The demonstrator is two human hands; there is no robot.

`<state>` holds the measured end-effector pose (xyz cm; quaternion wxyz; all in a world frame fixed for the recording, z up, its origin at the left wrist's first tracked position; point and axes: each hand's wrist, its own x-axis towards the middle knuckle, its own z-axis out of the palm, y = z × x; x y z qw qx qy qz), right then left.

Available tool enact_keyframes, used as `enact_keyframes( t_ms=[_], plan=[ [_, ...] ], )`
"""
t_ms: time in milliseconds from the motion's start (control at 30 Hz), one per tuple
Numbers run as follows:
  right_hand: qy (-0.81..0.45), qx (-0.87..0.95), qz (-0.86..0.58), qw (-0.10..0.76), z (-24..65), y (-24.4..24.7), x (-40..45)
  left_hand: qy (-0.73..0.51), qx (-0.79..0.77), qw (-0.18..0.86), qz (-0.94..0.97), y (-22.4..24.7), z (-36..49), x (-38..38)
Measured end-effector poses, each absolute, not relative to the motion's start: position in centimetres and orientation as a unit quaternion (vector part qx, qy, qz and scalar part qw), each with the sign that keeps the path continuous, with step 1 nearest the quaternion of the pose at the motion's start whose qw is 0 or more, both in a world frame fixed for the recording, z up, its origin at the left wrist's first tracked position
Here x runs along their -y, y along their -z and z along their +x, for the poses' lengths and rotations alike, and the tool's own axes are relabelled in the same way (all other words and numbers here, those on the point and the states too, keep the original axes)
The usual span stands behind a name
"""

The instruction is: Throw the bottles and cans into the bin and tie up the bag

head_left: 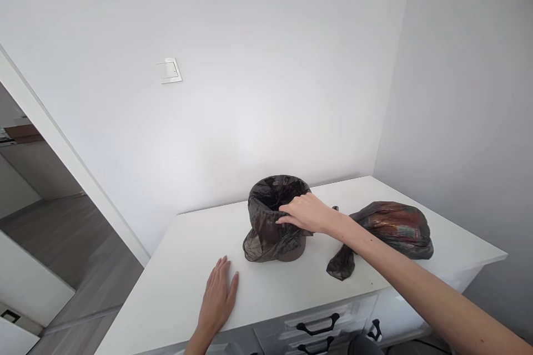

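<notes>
A brown bin (293, 254) stands on the white dresser top (175, 266), lined with a thin black bag (262, 233) folded over its rim. My right hand (302, 212) reaches across to the bin's near right rim, its fingers closed on the bag's edge. My left hand (217, 297) lies flat on the dresser top near the front edge, left of the bin, fingers spread and holding nothing. A filled black bag (395, 227) lies on the right, with reddish contents showing through. Its dark loose end (341, 263) lies beside my right forearm.
Behind the dresser is a white wall with a light switch (170, 70). Drawers with black handles (318, 326) are below the top's front edge. A doorway at the left shows a grey wood floor (83, 255). A grey wall rises at the right.
</notes>
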<state>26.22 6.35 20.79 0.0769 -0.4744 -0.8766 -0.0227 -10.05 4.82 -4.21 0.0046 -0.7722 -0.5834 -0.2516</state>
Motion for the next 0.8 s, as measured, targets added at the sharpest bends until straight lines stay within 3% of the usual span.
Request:
enact_keyframes(
  t_ms=[800],
  plan=[
    [0.03,0.73,-0.682,0.029,43.5,-17.4,-13.3,0.237,0.588,0.008,-0.774,5.0,-10.4,-5.2]
  ],
)
